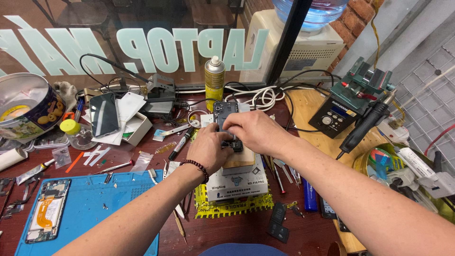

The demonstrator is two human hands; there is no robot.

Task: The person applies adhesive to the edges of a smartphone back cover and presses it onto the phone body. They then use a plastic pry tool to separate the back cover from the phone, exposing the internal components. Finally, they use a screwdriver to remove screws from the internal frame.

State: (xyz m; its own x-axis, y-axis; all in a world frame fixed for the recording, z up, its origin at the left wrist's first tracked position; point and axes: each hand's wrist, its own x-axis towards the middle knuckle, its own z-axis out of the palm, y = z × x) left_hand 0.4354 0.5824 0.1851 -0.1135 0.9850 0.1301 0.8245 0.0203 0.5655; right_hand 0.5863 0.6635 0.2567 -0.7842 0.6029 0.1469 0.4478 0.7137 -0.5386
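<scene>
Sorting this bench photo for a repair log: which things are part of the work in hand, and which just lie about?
In hand: left hand, right hand, dark opened phone, white box underneath.
Lying about: yellow spray can, blue mat, black marker, round biscuit tin.

Two bare forearms without sleeves, dark beaded bracelet point(195, 166) on the left wrist, right wrist unadorned

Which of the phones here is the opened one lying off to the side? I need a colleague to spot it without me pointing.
Start at the blue work mat on the left half of the bench. At its left edge lies the opened phone, away from both hands. Unlike the dark phone propped up behind, it shows a white inside with an orange ribbon cable.
</scene>
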